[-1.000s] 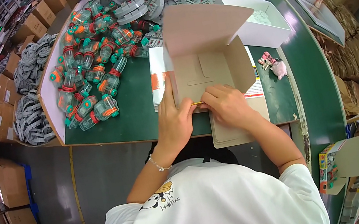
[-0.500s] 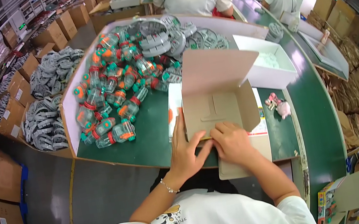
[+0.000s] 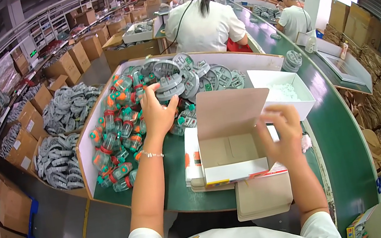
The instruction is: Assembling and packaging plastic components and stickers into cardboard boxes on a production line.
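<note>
My left hand (image 3: 156, 112) reaches over the pile, thumb and fingers apart, beside a stack of grey round plastic discs (image 3: 169, 87). Whether its fingertips touch the discs I cannot tell. Around it lie clear toy bottles (image 3: 113, 140) with teal ends, red rings and orange parts. In front of me stands a cardboard box (image 3: 236, 170), lid raised and its inside bare. My right hand (image 3: 282, 131), blurred by motion, hovers at the box's right side, fingers loosely bent and apart. Flat printed cartons (image 3: 192, 162) lie under and beside the box.
A white box (image 3: 303, 94) with small pale pieces stands at the back right. Beyond it runs a green conveyor (image 3: 337, 128). Cartons of grey discs (image 3: 57, 160) stand on the left. Two people in white shirts (image 3: 204, 24) work farther along. A small pink item (image 3: 306, 143) lies at right.
My hands have left the box's front edge. The left went forward to the discs, the right rose to the box's right side. The box's front wall now stands up. The view has tilted upward.
</note>
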### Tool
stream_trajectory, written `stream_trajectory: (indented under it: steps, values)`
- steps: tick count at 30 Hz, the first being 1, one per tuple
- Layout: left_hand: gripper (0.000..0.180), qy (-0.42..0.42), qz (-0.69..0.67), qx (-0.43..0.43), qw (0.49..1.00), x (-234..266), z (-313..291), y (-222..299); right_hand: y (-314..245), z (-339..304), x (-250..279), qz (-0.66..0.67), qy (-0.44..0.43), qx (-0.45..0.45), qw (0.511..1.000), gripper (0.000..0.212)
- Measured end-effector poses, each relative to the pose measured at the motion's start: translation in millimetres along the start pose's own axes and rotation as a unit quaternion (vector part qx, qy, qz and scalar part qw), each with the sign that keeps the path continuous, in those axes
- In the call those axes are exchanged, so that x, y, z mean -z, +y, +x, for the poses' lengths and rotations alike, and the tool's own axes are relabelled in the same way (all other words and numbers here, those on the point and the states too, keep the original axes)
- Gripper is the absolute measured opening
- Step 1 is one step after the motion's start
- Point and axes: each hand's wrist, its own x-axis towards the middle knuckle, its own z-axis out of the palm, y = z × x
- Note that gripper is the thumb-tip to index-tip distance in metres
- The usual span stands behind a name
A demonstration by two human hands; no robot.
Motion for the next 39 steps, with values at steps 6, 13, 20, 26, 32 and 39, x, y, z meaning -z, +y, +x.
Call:
stream_trajectory:
  steps: [6,13,20,26,32,39]
  values:
    - [0.072,-0.036,0.108,0.059,0.992,-51,14,-57,128,40,-40,-0.093,0.027,-0.063,0.993,0.012]
    - [0.082,-0.041,0.167,0.158,0.972,-57,15,-55,257,44,-100,-0.194,-0.193,-0.3,0.914,0.031]
    - [0.089,-0.017,0.197,0.135,0.971,-75,11,-67,339,14,-133,-0.21,-0.5,-0.257,0.8,0.049]
    - [0.094,-0.013,0.185,0.168,0.968,-70,12,-57,324,19,-130,-0.182,-0.479,-0.241,0.824,0.044]
    - [0.103,-0.017,0.204,0.151,0.967,-81,9,-66,305,24,-121,-0.174,-0.511,-0.213,0.814,0.04]
    - [0.11,-0.058,0.195,0.173,0.964,-70,14,-54,304,22,-118,-0.15,-0.463,-0.232,0.842,0.027]
